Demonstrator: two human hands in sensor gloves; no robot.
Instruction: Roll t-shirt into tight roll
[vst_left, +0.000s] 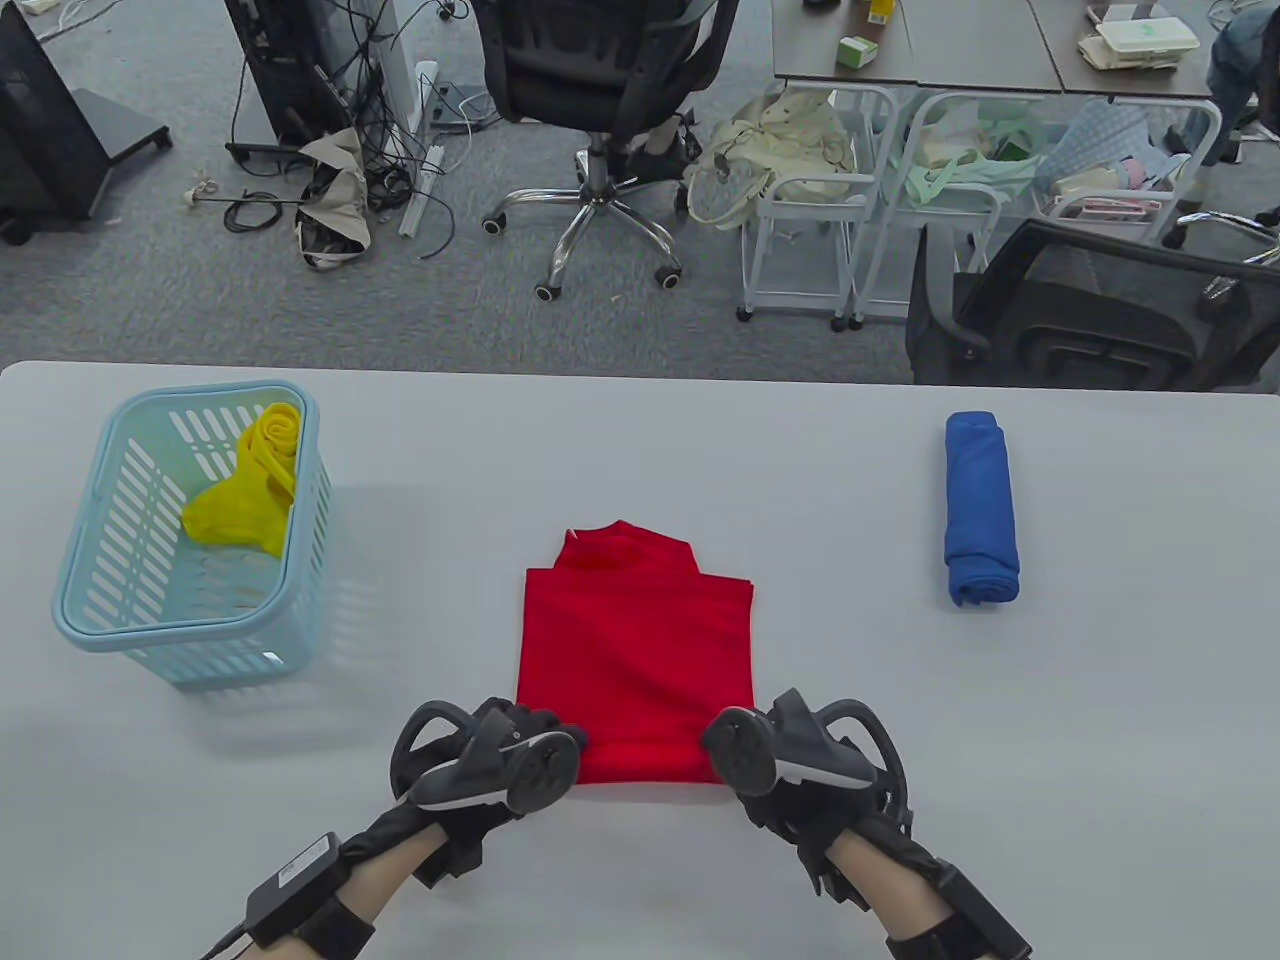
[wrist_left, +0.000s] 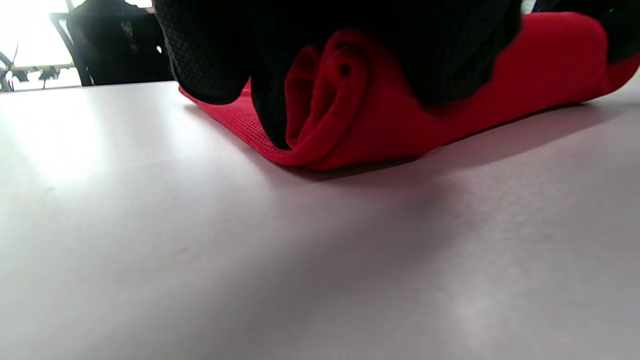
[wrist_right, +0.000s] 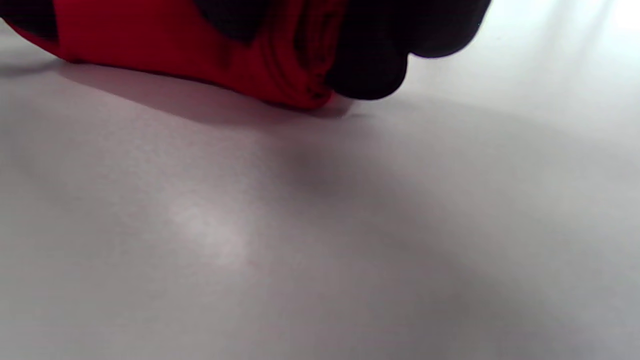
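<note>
Grey tabletop (vst_left: 640, 450) fills the frame, with the red t-shirt (vst_left: 635, 640) at lower centre, its near hem already curled into a small roll. My left hand (vst_left: 500, 760) and right hand (vst_left: 790, 755) each clamp one end. I should roll evenly, keeping tension and both ends level.

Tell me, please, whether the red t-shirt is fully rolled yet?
Partly rolled: the red t-shirt lies mostly flat, with only its near edge coiled under the left hand and right hand.
</note>
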